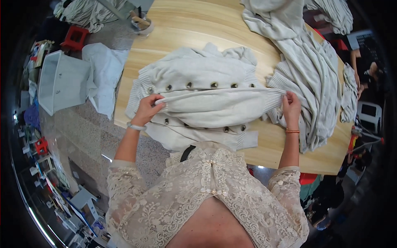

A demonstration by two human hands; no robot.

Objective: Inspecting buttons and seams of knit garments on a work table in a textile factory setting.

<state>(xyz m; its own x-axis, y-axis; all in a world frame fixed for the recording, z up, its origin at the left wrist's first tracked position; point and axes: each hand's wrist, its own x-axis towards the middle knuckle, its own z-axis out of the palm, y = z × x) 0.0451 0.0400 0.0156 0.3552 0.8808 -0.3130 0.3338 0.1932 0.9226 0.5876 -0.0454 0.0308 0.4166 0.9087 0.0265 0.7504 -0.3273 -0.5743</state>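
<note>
A cream knitted cardigan (206, 74) with dark buttons lies spread sideways on a light wooden table (182, 25). A sleeve of the cardigan (219, 105) is folded across its middle. My left hand (148, 108) pinches the left end of that sleeve. My right hand (292, 108) grips its ribbed cuff end on the right. A pale bracelet sits on my left wrist, an orange band on my right wrist.
More pale knitted garments (306, 62) are piled on the table's right side. A white plastic bin (62, 80) and a white cloth (105, 70) lie on the floor at left. Red stools (75, 37) stand beyond. A person (368, 70) sits at far right.
</note>
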